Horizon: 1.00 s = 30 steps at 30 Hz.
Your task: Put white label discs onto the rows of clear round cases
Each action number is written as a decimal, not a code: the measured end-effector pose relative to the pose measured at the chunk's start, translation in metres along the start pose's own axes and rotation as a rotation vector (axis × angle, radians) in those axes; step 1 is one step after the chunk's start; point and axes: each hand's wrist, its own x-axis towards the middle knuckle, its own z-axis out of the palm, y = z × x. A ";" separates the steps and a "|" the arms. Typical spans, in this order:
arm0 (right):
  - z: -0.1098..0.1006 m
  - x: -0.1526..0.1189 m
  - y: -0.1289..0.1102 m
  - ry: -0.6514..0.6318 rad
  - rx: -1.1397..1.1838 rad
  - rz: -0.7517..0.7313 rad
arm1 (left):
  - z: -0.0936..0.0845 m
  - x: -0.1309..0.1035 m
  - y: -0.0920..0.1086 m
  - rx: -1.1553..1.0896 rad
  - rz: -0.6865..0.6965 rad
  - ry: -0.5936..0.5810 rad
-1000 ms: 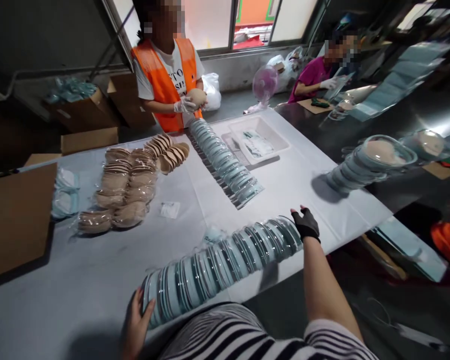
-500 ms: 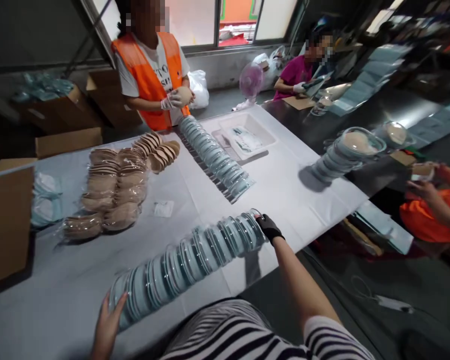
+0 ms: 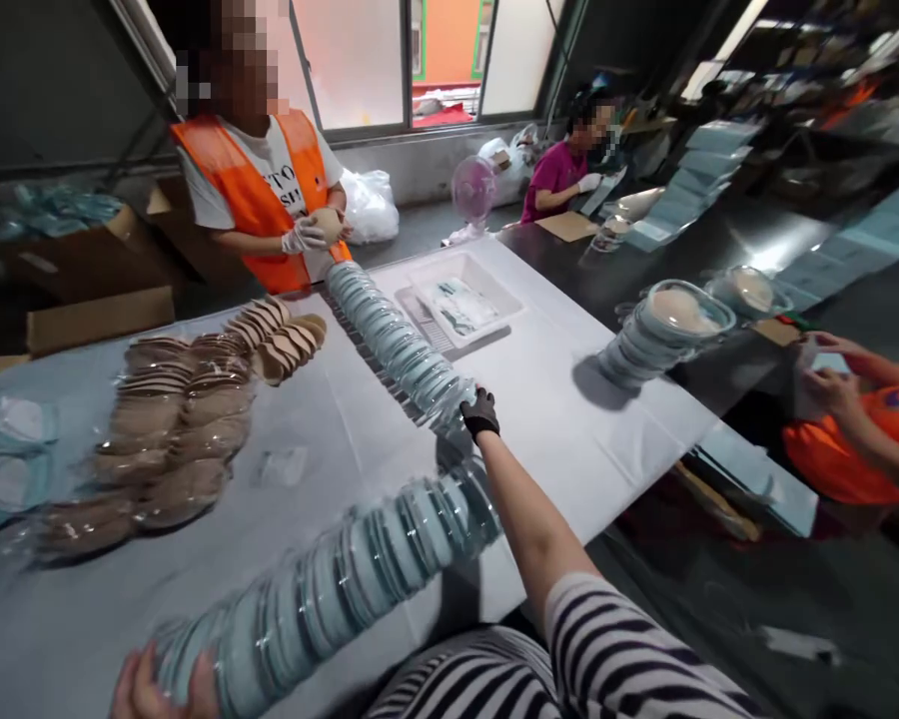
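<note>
A long row of nested clear plastic packs with pale blue-green contents (image 3: 345,589) lies on its side across the near table. My left hand (image 3: 166,687), bare, has its fingers wrapped round the row's left end. In a black glove, my right hand (image 3: 480,412) reaches to the near end of a second row of similar packs (image 3: 390,335). Its fingers are closed on the end pack there, partly hidden by the glove. The second row stretches away towards a person in an orange vest (image 3: 247,200).
Bagged beige cup-shaped pieces (image 3: 180,419) lie at left. Beyond the second row stands a white tray (image 3: 513,315). A stack of clear packs (image 3: 636,340) leans at the table's right edge. Another person's hands (image 3: 831,369) hold something at far right.
My right hand has left the right end of the near row and moved forward and left to the second row. My left hand stays at the near row's left end; the view has shifted.
</note>
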 end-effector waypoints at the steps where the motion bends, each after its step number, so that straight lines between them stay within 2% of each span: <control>1: -0.009 0.006 0.012 0.006 -0.005 -0.011 | 0.014 -0.003 0.027 0.007 0.035 0.073; 3: -0.033 0.019 0.040 0.021 -0.027 -0.014 | 0.044 -0.010 0.085 0.010 0.114 0.130; 6: -0.079 0.045 0.077 0.069 -0.067 0.021 | 0.087 -0.027 0.170 0.011 0.202 0.033; 8: -0.104 0.066 0.092 0.143 -0.064 0.055 | 0.112 -0.042 0.216 0.022 0.262 -0.059; 11: -0.124 0.101 0.097 0.226 -0.023 0.078 | 0.139 -0.066 0.271 0.045 0.356 -0.281; 14: -0.126 0.127 0.087 0.146 -0.044 0.034 | 0.158 -0.080 0.311 0.096 0.394 -0.518; 17: -0.130 0.144 0.074 0.087 -0.129 -0.033 | 0.169 -0.080 0.329 0.136 0.357 -0.634; 20: -0.140 0.162 0.055 0.220 -0.176 -0.178 | 0.173 -0.083 0.328 0.136 0.346 -0.638; 23: -0.142 0.192 0.014 0.263 -0.200 -0.444 | 0.177 -0.090 0.318 0.124 0.351 -0.608; 26: -0.123 0.242 -0.042 0.128 -0.310 -0.616 | 0.182 -0.096 0.308 0.119 0.340 -0.586; 28: -0.103 0.276 -0.074 -0.001 -0.418 -0.557 | 0.184 -0.101 0.303 0.112 0.347 -0.581; 30: -0.083 0.303 -0.094 -0.121 -0.529 -0.382 | 0.185 -0.106 0.297 0.115 0.358 -0.575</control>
